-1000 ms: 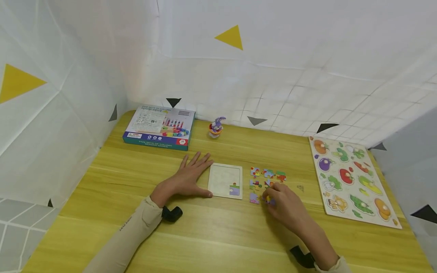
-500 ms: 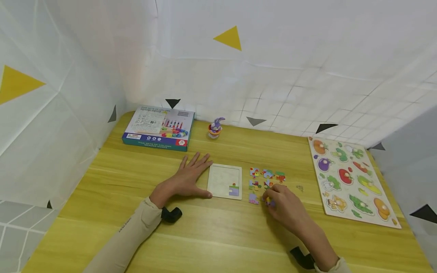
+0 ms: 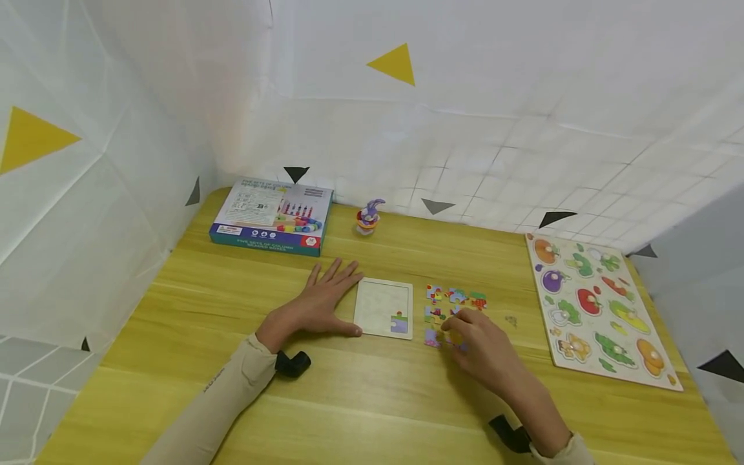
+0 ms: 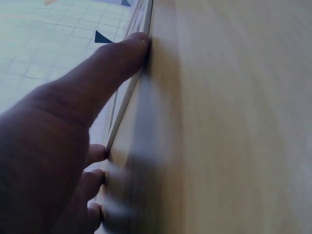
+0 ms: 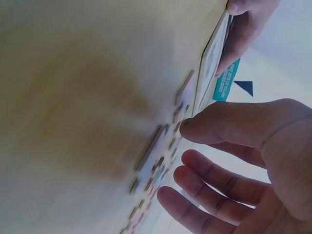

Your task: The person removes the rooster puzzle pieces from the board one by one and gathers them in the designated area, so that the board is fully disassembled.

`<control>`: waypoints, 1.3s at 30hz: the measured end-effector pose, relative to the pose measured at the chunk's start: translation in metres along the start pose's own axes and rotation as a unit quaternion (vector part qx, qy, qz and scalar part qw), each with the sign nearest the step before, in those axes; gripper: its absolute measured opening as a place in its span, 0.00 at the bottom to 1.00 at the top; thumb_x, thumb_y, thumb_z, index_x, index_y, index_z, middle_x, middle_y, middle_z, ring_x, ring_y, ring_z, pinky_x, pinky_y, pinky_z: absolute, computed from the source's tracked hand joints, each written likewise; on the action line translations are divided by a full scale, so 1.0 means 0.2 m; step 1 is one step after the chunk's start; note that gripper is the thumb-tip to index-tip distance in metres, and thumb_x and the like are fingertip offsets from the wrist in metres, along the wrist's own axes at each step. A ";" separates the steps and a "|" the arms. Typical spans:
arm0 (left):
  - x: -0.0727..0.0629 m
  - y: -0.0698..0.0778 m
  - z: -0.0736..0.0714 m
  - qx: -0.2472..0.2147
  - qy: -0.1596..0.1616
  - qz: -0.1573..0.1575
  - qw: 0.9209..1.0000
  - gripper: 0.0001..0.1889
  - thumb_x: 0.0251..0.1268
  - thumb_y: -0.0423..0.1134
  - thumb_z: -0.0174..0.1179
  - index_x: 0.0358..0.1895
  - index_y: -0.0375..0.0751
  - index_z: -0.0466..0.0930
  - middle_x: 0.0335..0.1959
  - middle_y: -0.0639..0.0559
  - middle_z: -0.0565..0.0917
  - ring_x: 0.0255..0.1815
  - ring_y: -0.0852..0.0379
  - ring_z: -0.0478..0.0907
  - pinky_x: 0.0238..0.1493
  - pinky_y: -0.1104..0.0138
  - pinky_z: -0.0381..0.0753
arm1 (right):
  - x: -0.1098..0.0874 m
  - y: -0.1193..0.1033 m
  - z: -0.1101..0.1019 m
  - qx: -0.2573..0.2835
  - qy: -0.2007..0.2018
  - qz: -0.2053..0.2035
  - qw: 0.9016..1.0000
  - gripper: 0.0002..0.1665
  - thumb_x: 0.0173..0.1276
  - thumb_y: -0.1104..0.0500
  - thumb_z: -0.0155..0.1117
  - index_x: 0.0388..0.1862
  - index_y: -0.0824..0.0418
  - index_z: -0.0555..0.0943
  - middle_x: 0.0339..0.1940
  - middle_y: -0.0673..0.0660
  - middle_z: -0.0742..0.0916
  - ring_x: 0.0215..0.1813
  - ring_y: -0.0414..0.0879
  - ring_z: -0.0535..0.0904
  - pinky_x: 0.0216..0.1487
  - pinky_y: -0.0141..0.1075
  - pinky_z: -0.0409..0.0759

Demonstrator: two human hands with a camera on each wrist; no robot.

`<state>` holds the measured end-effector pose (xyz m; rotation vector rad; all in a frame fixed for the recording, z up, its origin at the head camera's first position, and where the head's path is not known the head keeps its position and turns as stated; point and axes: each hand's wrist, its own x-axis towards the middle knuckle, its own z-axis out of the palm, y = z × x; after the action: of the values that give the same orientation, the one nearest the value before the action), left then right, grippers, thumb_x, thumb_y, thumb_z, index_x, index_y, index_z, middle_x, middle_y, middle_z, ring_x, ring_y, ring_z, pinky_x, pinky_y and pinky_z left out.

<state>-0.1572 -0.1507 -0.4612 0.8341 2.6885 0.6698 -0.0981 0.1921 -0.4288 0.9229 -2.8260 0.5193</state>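
My left hand (image 3: 310, 311) lies on the table with fingers spread, its thumb and index finger against the left side of a pale square puzzle tray (image 3: 374, 300). A single purple-and-green jigsaw piece (image 3: 399, 325) sits in the tray's lower right corner. To the right of the tray, several colourful jigsaw pieces (image 3: 433, 294) lie in rows. My right hand (image 3: 482, 345) hovers over the lower rows, partly hiding them. Its fingers (image 5: 187, 178) are loosely bent and apart from the thumb in the right wrist view, with nothing between them.
A bead-set box (image 3: 270, 217) lies at the back left, and a purple rabbit toy (image 3: 367, 217) stands near the back edge. On the right lies a wooden vegetable puzzle board (image 3: 601, 310). White cloth (image 3: 476, 77) hangs behind the table.
My right hand has lifted a little from the lower-row piece its fingertips were on, shifting slightly left. My left hand stays against the tray.
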 end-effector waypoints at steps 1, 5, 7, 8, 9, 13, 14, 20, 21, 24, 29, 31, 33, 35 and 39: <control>0.00 0.00 0.00 0.000 -0.001 0.000 1.000 0.59 0.52 0.72 0.65 0.82 0.46 0.49 0.82 0.48 0.43 0.81 0.42 0.31 0.73 0.41 0.24 | 0.01 -0.01 0.00 0.001 0.000 -0.002 1.000 0.19 0.46 0.73 0.76 0.39 0.61 0.87 0.38 0.53 0.84 0.41 0.47 0.79 0.38 0.43 0.81; 0.00 0.00 0.00 0.001 -0.001 -0.001 1.000 0.59 0.52 0.72 0.65 0.82 0.46 0.49 0.82 0.48 0.43 0.81 0.43 0.30 0.73 0.41 0.24 | 0.05 -0.03 0.02 0.009 0.009 -0.023 1.000 0.16 0.48 0.71 0.75 0.38 0.62 0.86 0.38 0.53 0.84 0.41 0.49 0.80 0.39 0.44 0.81; 0.00 0.00 0.00 0.001 -0.001 -0.001 1.000 0.59 0.52 0.72 0.65 0.82 0.46 0.49 0.83 0.48 0.43 0.81 0.43 0.30 0.73 0.41 0.24 | 0.07 -0.05 0.03 0.013 0.015 -0.032 0.999 0.15 0.50 0.70 0.76 0.38 0.62 0.86 0.38 0.53 0.85 0.41 0.49 0.81 0.39 0.44 0.82; 0.00 0.00 0.00 0.001 -0.001 -0.001 1.000 0.59 0.52 0.72 0.65 0.82 0.46 0.49 0.83 0.48 0.43 0.81 0.43 0.30 0.73 0.41 0.24 | 0.08 -0.05 0.04 0.016 0.017 -0.035 0.999 0.15 0.50 0.69 0.77 0.39 0.62 0.86 0.38 0.53 0.85 0.41 0.49 0.81 0.40 0.44 0.82; 0.00 0.00 0.00 0.000 0.000 0.000 1.000 0.59 0.52 0.72 0.66 0.82 0.46 0.49 0.83 0.48 0.43 0.81 0.43 0.30 0.73 0.40 0.24 | 0.09 -0.06 0.04 0.018 0.018 -0.038 0.999 0.14 0.51 0.68 0.77 0.39 0.62 0.86 0.38 0.53 0.85 0.41 0.49 0.81 0.40 0.44 0.82; 0.00 -0.01 0.01 -0.003 0.003 0.003 1.000 0.59 0.52 0.72 0.66 0.81 0.45 0.49 0.83 0.47 0.43 0.81 0.42 0.31 0.73 0.40 0.24 | 0.12 -0.08 0.07 0.027 0.011 -0.045 0.999 0.15 0.51 0.68 0.77 0.40 0.63 0.86 0.39 0.53 0.85 0.43 0.49 0.82 0.43 0.44 0.82; 0.00 -0.01 0.01 -0.004 0.003 0.003 1.000 0.59 0.52 0.72 0.66 0.81 0.45 0.49 0.82 0.47 0.43 0.81 0.41 0.31 0.73 0.40 0.24 | 0.13 -0.09 0.07 0.027 0.009 -0.046 0.999 0.15 0.51 0.69 0.77 0.40 0.63 0.86 0.39 0.53 0.86 0.43 0.49 0.82 0.42 0.43 0.82; 0.00 -0.01 0.01 -0.001 0.001 0.002 1.000 0.59 0.52 0.73 0.65 0.82 0.47 0.49 0.83 0.48 0.43 0.81 0.42 0.31 0.73 0.40 0.24 | 0.17 -0.11 0.10 0.039 0.015 -0.064 0.997 0.16 0.50 0.69 0.77 0.39 0.63 0.86 0.38 0.52 0.85 0.42 0.47 0.80 0.41 0.41 0.81; 0.00 0.00 0.01 -0.001 0.002 0.002 1.000 0.59 0.52 0.73 0.65 0.82 0.46 0.49 0.83 0.47 0.43 0.81 0.42 0.31 0.73 0.40 0.24 | 0.17 -0.11 0.11 0.040 0.016 -0.067 0.997 0.15 0.50 0.69 0.77 0.39 0.63 0.86 0.38 0.52 0.85 0.42 0.47 0.80 0.41 0.41 0.81; 0.00 0.00 0.00 0.000 0.003 0.004 1.000 0.59 0.52 0.73 0.65 0.82 0.46 0.49 0.83 0.47 0.43 0.81 0.42 0.31 0.73 0.39 0.25 | 0.19 -0.12 0.11 0.039 0.019 -0.071 0.997 0.16 0.50 0.69 0.77 0.40 0.62 0.86 0.39 0.52 0.85 0.43 0.47 0.80 0.41 0.42 0.82; 0.00 0.00 0.00 -0.004 0.007 0.007 1.000 0.59 0.53 0.71 0.66 0.81 0.45 0.49 0.82 0.47 0.43 0.81 0.42 0.31 0.73 0.40 0.25 | 0.21 -0.13 0.13 0.037 0.010 -0.061 0.997 0.16 0.50 0.68 0.78 0.40 0.61 0.86 0.40 0.52 0.85 0.43 0.48 0.81 0.41 0.42 0.82; 0.00 0.00 0.00 -0.004 0.007 0.007 1.000 0.59 0.52 0.71 0.67 0.81 0.46 0.49 0.82 0.47 0.44 0.81 0.42 0.31 0.73 0.40 0.25 | 0.22 -0.14 0.13 0.038 0.005 -0.061 0.997 0.17 0.50 0.68 0.78 0.41 0.61 0.87 0.40 0.53 0.85 0.43 0.48 0.81 0.42 0.42 0.82; 0.00 0.00 0.00 -0.003 0.005 0.005 1.000 0.59 0.52 0.71 0.66 0.81 0.46 0.50 0.82 0.47 0.44 0.81 0.42 0.31 0.73 0.40 0.24 | 0.23 -0.14 0.14 0.038 0.000 -0.063 0.997 0.17 0.50 0.67 0.79 0.41 0.62 0.87 0.41 0.53 0.85 0.44 0.48 0.82 0.43 0.42 0.82; 0.00 0.00 0.00 0.000 0.003 0.004 1.000 0.59 0.52 0.72 0.66 0.81 0.46 0.50 0.82 0.48 0.44 0.81 0.42 0.31 0.73 0.40 0.24 | 0.25 -0.14 0.14 0.035 -0.006 -0.065 0.997 0.17 0.51 0.67 0.80 0.42 0.62 0.87 0.41 0.53 0.85 0.44 0.48 0.82 0.44 0.42 0.82; 0.00 0.00 0.00 0.001 -0.001 0.003 1.000 0.59 0.52 0.73 0.65 0.82 0.46 0.49 0.82 0.48 0.43 0.81 0.43 0.30 0.73 0.40 0.24 | 0.27 -0.15 0.15 0.030 -0.013 -0.069 0.997 0.15 0.53 0.65 0.79 0.41 0.61 0.87 0.41 0.53 0.85 0.43 0.48 0.82 0.43 0.42 0.83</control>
<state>-0.1574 -0.1513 -0.4611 0.8423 2.6877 0.6672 -0.1242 0.1289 -0.4361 1.1331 -2.7564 0.5808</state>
